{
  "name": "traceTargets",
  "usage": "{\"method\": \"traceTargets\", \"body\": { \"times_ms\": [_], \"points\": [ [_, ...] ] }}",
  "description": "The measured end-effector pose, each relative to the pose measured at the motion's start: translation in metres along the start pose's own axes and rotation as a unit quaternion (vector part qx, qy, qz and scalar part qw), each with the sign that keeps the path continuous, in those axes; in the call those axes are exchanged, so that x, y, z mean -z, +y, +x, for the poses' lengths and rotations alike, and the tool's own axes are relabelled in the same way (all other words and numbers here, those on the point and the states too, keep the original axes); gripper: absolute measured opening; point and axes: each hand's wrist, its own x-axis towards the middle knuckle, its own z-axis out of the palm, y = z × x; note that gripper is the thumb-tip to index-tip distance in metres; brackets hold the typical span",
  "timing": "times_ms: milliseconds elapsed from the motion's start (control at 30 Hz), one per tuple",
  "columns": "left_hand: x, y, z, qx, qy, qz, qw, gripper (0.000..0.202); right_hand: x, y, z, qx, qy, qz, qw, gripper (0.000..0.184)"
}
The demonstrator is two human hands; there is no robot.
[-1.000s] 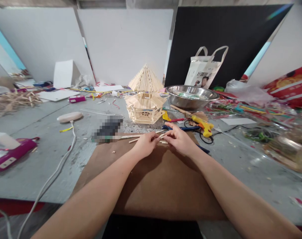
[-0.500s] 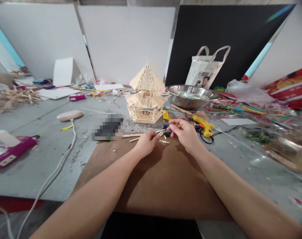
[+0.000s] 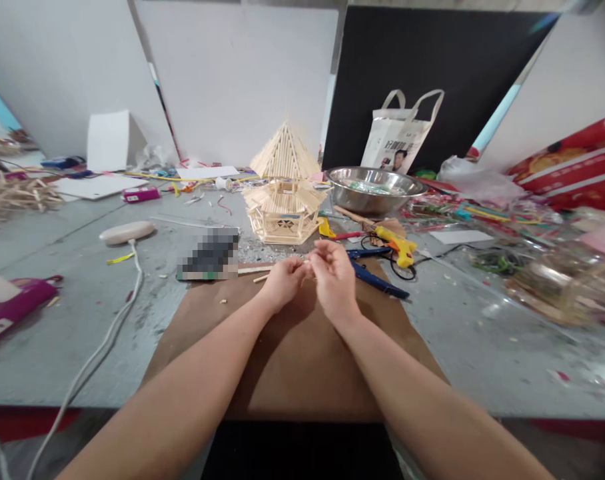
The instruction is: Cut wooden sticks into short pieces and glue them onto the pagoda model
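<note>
My left hand [image 3: 281,283] and my right hand [image 3: 332,277] meet over the far end of a brown cardboard sheet [image 3: 302,353]. Both are closed in a pinch around thin wooden sticks [image 3: 306,267], most of which the fingers hide. Another stick [image 3: 255,270] lies on the cardboard's far edge beside my left hand. A small pavilion model [image 3: 284,190] built of wooden sticks stands just beyond the hands. Blue-handled scissors [image 3: 375,280] lie right of my right hand, and a yellow glue gun [image 3: 396,245] rests behind them.
A steel bowl [image 3: 375,190] and a white tote bag [image 3: 400,137] stand at the back right amid coloured clutter. A white cable [image 3: 107,333] runs down the left to the front edge. A magenta box [image 3: 12,307] sits far left. A stick pile [image 3: 12,197] lies back left.
My right hand came back left from near the scissors and joined my left hand on the sticks. The view shifted slightly right.
</note>
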Motion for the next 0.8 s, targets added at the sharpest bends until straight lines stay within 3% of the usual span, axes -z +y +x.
{"method": "traceTargets", "body": {
  "times_ms": [100,167,267,333,433,533,633,800],
  "points": [
    [0.003,-0.001,-0.002,-0.018,0.009,0.048,0.999,0.024,0.055,0.012,-0.007,0.017,-0.02,-0.142,0.99,0.022],
    [0.002,-0.002,-0.001,-0.023,0.012,0.069,0.997,0.025,0.086,0.013,-0.012,0.04,-0.051,-0.247,0.967,0.018],
    [0.0,-0.003,-0.001,-0.024,0.003,0.076,0.997,0.025,0.11,0.005,-0.007,0.088,-0.036,-0.322,0.942,0.016],
    [-0.001,-0.003,-0.001,-0.021,-0.005,0.061,0.998,0.025,0.105,-0.001,0.005,0.071,0.016,-0.279,0.957,0.017],
    [-0.001,-0.003,0.0,-0.013,-0.011,0.018,1.0,0.024,0.077,-0.005,0.024,-0.072,0.017,-0.135,0.988,0.019],
    [0.0,-0.001,0.0,-0.018,-0.017,0.003,1.0,0.025,0.047,0.004,0.031,-0.209,-0.108,-0.034,0.971,0.023],
    [0.0,0.002,-0.001,-0.022,-0.022,0.005,1.0,0.025,0.033,0.015,0.027,-0.236,-0.164,0.002,0.958,0.026],
    [-0.001,0.004,-0.003,-0.019,-0.037,0.001,0.999,0.026,0.039,0.02,0.022,-0.252,-0.152,0.056,0.954,0.028]
  ]
}}
